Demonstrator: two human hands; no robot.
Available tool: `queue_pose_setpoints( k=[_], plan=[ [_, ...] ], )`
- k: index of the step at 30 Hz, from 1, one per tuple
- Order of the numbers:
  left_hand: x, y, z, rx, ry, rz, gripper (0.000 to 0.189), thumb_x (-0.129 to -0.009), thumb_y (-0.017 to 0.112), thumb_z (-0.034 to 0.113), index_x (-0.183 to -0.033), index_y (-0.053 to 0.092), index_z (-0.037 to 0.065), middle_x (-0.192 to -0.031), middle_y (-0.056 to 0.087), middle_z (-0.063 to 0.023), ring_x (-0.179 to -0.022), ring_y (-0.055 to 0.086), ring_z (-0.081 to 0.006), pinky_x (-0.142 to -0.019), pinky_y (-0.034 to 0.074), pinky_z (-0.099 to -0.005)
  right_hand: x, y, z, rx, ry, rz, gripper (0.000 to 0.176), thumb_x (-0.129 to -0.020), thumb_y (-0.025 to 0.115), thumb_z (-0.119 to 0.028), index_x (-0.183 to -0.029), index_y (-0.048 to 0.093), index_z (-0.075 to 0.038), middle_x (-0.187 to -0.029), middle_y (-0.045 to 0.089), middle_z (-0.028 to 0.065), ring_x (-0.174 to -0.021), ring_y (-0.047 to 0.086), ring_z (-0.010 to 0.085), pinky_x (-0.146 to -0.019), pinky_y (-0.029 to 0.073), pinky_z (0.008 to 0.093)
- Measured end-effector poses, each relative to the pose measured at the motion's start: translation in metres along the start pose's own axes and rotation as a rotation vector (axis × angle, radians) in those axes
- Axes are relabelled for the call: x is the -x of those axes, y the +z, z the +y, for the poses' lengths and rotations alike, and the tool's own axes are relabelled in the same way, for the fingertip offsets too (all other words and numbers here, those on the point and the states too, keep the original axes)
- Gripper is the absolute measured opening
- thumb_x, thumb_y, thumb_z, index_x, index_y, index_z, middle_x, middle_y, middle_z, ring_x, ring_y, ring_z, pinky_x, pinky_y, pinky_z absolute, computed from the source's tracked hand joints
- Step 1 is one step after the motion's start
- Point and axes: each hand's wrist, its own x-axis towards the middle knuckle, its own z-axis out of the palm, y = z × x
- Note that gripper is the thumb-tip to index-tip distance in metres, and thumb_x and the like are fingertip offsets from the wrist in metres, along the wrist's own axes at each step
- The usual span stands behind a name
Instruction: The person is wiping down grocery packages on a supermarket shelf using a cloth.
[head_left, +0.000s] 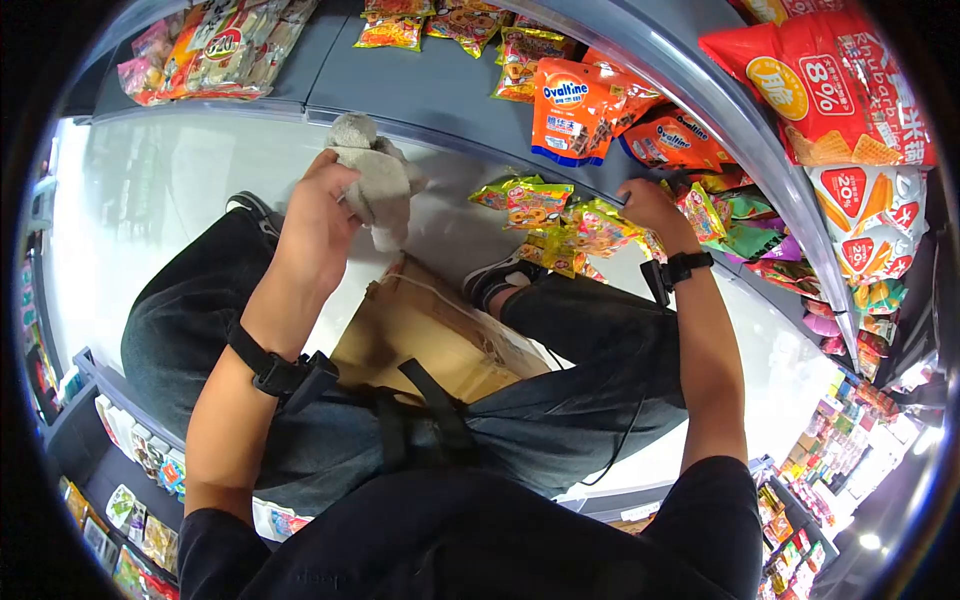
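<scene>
The left hand [325, 205] has its fingers clamped on the cloth [382, 185], which hangs bunched just beside the front edge of the shelf [390, 65] and would probably serve best gathered into a firm pad, with no loose end to snag. The right hand [662, 215] is at that edge further along, beside the yellow packs [595, 225], and I cannot tell whether its fingers are closed on anything; a light touch there should avoid dislodging the packs, and the cloth is best kept clear of the box [430, 335].
</scene>
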Motion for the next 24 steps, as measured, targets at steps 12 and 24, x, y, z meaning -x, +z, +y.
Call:
queue_pose_setpoints(
  k=[12,24],
  plan=[
    [0.001,0.003,-0.003,-0.012,-0.019,-0.042,0.051,-0.086,0.051,0.023,-0.134,0.045,0.007,-0.127,0.056,-0.0085,-0.115,0.054,-0.0238,-0.101,0.038,-0.0380,0.057,-0.057,0.127,-0.293,0.295,0.260,0.055,-0.072,0.077,-0.013,-0.124,0.061,-0.006,-0.107,0.069,0.0176,-0.102,0.067,0.0300,-0.089,0.052,0.0373],
    [-0.009,0.018,-0.010,-0.040,-0.044,-0.058,0.052,-0.086,0.051,0.022,-0.136,0.044,0.007,-0.126,0.058,-0.0080,-0.115,0.054,-0.0238,-0.102,0.038,-0.0377,0.050,-0.034,0.081,0.024,0.407,0.016,0.053,-0.071,0.079,-0.022,-0.119,0.066,-0.005,-0.117,0.067,0.0195,-0.113,0.062,0.0342,-0.097,0.048,0.0380]
  ],
)
